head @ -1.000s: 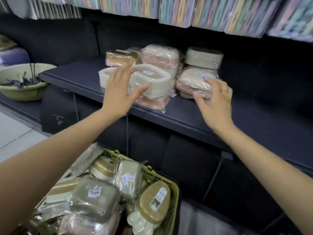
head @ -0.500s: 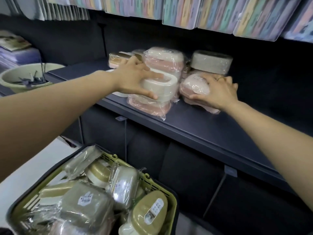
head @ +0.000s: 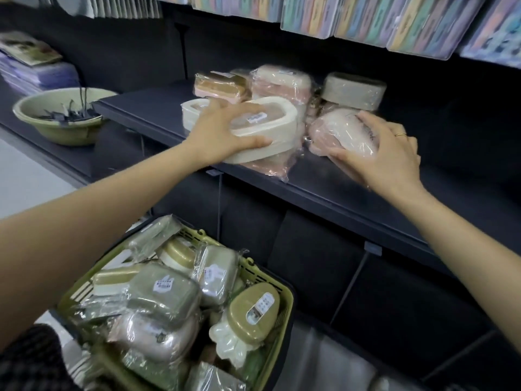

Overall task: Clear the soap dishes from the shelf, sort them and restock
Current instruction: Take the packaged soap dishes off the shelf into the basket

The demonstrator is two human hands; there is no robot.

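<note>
On the dark shelf (head: 158, 108), the left hand (head: 217, 136) grasps a cream soap dish (head: 270, 128) near the front edge, thumb curled along its near side; the dish rests on a pink wrapped one (head: 270, 165). Just right of it, the right hand (head: 383, 153) clasps a pale wrapped soap dish (head: 338, 131). More wrapped dishes (head: 279, 80) crowd close behind. Bare shelf stretches left and right of the cluster. Below the shelf, a green basket (head: 282, 311) holds wrapped soap dishes.
</note>
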